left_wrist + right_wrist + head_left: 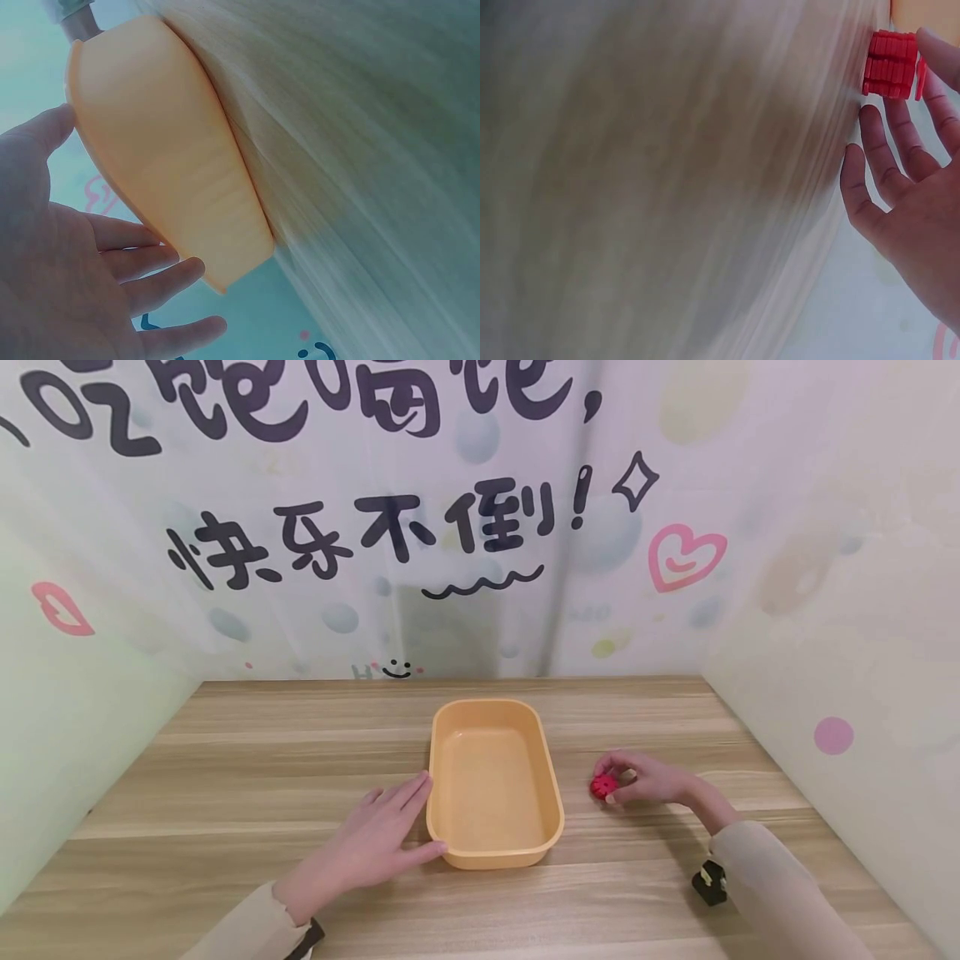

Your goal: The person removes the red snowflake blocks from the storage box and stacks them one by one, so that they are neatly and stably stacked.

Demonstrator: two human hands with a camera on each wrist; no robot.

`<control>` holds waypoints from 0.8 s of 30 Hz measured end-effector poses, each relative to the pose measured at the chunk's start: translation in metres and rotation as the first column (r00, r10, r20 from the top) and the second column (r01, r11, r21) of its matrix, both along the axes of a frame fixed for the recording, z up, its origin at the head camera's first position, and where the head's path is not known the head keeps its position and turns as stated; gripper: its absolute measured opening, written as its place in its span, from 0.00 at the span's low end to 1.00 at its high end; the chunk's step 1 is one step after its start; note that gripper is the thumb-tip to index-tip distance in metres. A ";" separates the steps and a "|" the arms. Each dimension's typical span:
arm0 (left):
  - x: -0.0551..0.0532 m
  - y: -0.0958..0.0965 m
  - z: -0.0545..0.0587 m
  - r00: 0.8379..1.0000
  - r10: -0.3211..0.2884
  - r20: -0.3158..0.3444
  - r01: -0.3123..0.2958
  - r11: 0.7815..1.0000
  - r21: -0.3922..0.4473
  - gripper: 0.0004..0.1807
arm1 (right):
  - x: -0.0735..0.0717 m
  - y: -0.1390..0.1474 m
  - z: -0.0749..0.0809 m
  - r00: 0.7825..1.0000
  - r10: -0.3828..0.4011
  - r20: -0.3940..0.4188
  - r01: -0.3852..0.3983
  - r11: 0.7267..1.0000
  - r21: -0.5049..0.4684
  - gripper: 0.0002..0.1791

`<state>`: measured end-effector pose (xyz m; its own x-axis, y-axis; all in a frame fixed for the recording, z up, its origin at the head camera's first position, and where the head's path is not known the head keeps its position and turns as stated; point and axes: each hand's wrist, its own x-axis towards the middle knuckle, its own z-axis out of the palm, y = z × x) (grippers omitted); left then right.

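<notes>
An orange plastic tray with high walls stands on the wooden table. Against its left and near rim rest the fingers and thumb of my left hand, mostly straight; the left wrist view shows these fingers along the tray's outer wall. To the right of the tray, my right hand pinches at a small stack of red notched discs standing on the table. Seen from the right wrist, one red disc sits slightly apart at the top of the stack, near the thumb.
White printed cloth walls with dark lettering close off the back and both sides of the wooden table. Dark straps are partly visible at both wrists, by the beige sleeves.
</notes>
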<state>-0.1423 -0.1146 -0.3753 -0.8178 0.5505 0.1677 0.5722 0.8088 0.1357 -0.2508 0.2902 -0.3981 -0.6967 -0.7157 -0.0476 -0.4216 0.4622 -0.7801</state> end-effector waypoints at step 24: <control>0.000 -0.001 0.000 1.000 -0.005 -0.006 0.005 1.000 0.002 0.46 | 0.002 -0.004 0.003 1.000 0.004 0.005 -0.004 1.000 -0.005 0.17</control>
